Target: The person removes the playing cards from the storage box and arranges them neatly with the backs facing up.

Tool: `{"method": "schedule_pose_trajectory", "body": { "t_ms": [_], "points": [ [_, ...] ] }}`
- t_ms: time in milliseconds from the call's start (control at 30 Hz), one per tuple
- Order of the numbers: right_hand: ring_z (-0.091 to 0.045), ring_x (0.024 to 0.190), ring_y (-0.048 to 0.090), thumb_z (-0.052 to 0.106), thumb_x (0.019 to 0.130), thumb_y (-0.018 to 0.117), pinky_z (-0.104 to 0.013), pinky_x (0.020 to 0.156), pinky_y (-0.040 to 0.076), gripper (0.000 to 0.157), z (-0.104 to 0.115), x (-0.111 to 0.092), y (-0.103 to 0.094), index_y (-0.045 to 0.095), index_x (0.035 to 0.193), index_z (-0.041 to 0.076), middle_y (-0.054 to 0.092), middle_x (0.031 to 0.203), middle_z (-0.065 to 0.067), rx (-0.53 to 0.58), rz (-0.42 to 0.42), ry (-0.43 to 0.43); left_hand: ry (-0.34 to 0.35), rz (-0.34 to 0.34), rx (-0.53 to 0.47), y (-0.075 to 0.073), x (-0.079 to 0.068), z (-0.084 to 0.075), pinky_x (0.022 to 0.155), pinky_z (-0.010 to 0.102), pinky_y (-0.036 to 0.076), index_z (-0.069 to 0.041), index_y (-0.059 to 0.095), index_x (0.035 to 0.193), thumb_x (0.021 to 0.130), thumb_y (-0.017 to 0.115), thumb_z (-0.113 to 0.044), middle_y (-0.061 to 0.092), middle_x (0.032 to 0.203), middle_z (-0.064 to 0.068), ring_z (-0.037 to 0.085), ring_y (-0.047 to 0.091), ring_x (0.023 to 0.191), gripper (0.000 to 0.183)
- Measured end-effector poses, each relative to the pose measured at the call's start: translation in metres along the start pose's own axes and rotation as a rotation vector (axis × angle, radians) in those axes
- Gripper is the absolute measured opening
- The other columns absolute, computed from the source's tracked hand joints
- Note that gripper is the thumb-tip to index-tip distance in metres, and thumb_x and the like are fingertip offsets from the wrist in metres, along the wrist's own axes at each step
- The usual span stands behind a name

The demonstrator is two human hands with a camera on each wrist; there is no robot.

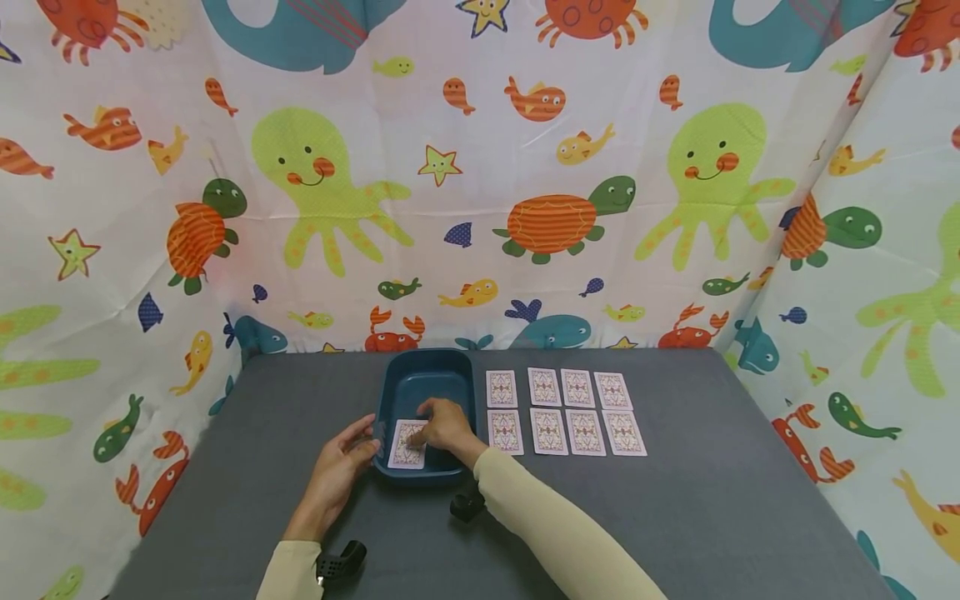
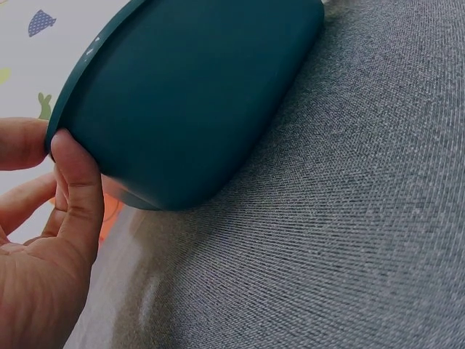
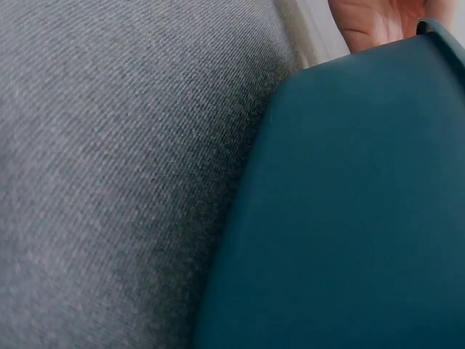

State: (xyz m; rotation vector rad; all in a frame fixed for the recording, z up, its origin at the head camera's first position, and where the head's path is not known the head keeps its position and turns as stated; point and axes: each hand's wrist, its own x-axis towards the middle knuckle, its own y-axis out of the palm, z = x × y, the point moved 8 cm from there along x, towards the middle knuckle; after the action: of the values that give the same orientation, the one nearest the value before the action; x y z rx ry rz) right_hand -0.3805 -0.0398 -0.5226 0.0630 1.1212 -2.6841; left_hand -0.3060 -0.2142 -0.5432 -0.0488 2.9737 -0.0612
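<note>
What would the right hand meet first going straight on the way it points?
The right hand would likely meet the card under it, perhaps already touching; beyond that, the left side of the tray.

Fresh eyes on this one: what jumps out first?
Probably the bright sea-animal cloth behind the grey table, with its green octopuses. Then the blue tray, its left rim pinched by the left hand, the right hand at a patterned card inside. Right of it lie eight similar cards in two rows.
</note>
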Motion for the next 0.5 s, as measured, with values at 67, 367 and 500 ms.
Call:
{"method": "schedule_pose_trajectory", "body": {
  "t_ms": [67,367,500],
  "points": [
    [-0.017,0.080,0.054,0.024,0.066,0.092,-0.034,0.077,0.046,0.051,0.0008,-0.0005,-0.0005,0.070,0.110,0.009,0.061,0.085,-0.002,-0.011,-0.007,-0.008,0.005,0.001,0.004,0.0001,-0.0005,-0.0002,0.088,0.022,0.047,-0.014,0.045,0.145,0.096,0.059,-0.012,0.041,0.137,0.012,0.013,0.053,0.108,0.051],
    [-0.020,0.090,0.057,0.026,0.060,0.094,-0.036,0.086,0.048,0.049,-0.0016,0.0033,0.0045,0.067,0.099,0.011,0.066,0.097,-0.005,-0.104,-0.013,-0.028,0.007,-0.002,0.008,0.0006,-0.0030,-0.0024,0.088,0.021,0.047,-0.014,0.046,0.145,0.096,0.060,-0.013,0.042,0.137,0.012,0.012,0.053,0.107,0.051],
    [-0.021,0.090,0.055,0.025,0.060,0.094,-0.036,0.086,0.047,0.048,0.0000,0.0035,0.0046,0.066,0.095,0.010,0.062,0.093,-0.006,-0.121,-0.019,-0.052,0.013,-0.001,0.007,0.0010,-0.0027,-0.0034,0.088,0.022,0.046,-0.013,0.045,0.146,0.096,0.060,-0.013,0.041,0.136,0.012,0.012,0.053,0.107,0.052]
  ]
}}
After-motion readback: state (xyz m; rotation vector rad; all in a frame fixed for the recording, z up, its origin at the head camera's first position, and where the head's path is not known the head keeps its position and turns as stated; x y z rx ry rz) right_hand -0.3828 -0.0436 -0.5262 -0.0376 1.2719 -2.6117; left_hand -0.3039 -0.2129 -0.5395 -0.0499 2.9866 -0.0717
